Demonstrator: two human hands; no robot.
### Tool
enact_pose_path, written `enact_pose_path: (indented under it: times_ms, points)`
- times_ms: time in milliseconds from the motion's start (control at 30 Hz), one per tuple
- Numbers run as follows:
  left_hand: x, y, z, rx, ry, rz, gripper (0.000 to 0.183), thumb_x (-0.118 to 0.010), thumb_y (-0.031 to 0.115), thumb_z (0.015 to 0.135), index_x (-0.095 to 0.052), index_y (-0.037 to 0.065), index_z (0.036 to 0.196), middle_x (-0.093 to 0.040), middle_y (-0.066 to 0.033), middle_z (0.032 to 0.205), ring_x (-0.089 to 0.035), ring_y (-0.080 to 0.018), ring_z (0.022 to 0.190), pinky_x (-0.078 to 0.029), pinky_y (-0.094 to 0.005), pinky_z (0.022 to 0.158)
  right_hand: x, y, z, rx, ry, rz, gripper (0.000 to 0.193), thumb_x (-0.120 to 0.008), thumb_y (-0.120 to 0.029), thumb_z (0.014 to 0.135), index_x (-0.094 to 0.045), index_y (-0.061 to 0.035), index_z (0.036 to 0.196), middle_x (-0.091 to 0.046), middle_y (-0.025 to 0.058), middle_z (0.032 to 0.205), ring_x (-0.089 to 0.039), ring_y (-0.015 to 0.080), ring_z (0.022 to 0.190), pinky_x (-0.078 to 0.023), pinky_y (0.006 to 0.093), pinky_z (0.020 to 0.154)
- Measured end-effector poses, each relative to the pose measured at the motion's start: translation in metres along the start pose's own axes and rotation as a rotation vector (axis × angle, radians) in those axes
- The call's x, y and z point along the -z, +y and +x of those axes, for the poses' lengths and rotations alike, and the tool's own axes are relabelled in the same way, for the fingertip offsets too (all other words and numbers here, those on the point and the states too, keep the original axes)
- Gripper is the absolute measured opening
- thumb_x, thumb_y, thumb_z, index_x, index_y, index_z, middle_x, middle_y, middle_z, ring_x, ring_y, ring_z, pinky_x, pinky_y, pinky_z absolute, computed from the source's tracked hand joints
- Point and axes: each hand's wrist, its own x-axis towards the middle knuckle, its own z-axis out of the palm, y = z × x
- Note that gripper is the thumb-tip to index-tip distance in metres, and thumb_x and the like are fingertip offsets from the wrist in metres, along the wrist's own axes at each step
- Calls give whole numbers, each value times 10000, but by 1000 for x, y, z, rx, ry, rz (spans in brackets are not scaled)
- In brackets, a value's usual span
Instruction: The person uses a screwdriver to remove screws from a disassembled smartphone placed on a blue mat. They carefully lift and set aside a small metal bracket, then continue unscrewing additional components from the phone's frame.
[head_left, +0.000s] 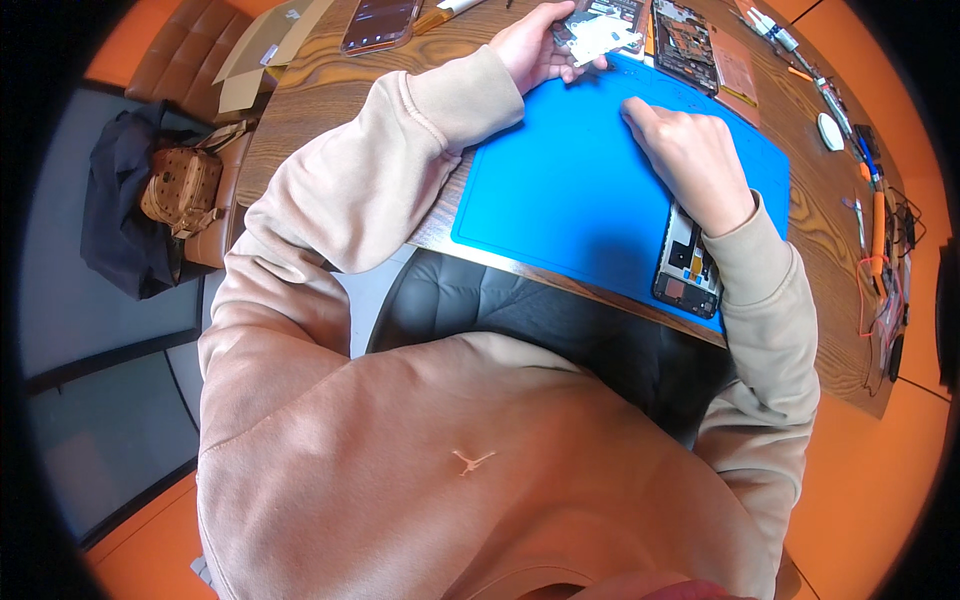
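Note:
My left hand (536, 48), at the far edge of the blue mat (560, 190), has its fingers closed on a thin silvery metal plate (600, 38) with an irregular outline. Over the right half of the mat is my right hand (690, 155). Its fingers are curled in, thumb and forefinger together, and anything between them is too small or hidden to see. Below that wrist lies an opened phone (688, 275) with its inner parts showing; my right hand and sleeve cover its far end. Beyond the mat's far edge sits another opened device (685, 45) with dark circuitry.
A phone with a lit screen (382, 22) lies at the far left of the wooden table (330, 75). Along the right side are a round white piece (830, 131), an orange-handled tool (879, 235) and several cables. A cardboard box (265, 55) and a brown bag (182, 185) are at left.

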Motion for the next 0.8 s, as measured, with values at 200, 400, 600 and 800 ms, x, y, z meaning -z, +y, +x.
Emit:
enact_pose_path:
  times_ms: [200, 400, 600, 800]
  points:
    - [-5, 0, -2, -29, 25, -27, 563, -373, 467, 1078, -625, -13, 1229, -726, -162, 1026, -671, -218, 787, -525, -298, 627, 3, -15, 6, 41, -71, -178, 209, -644, -51, 838, -582, -51, 1038, -647, 90, 786, -703, 233, 673, -551, 326, 557]
    - [-5, 2, -3, -64, -50, 7, 547, -375, 457, 1078, -648, -8, 1170, -730, -154, 979, -671, -213, 768, -520, -293, 619, 0, -10, 7, -57, -61, -65, 136, -649, -88, 882, -627, -53, 1011, -662, 124, 715, -713, 270, 686, -554, 362, 557]
    - [-6, 2, -2, -47, -2, -4, 531, -391, 457, 1067, -653, 11, 1186, -733, -124, 964, -669, -194, 763, -515, -287, 617, -3, 6, 3, -197, -24, 355, 129, -647, -199, 974, -676, -96, 1045, -696, 171, 778, -690, 372, 740, -544, 471, 646]
    - [-16, 6, -5, -41, -2, -14, 533, -401, 460, 1061, -651, 16, 1220, -733, -105, 951, -673, -186, 765, -512, -273, 620, -5, 1, 4, -277, -28, 400, 150, -659, -214, 976, -694, -101, 1068, -704, 167, 780, -702, 363, 765, -549, 465, 665]
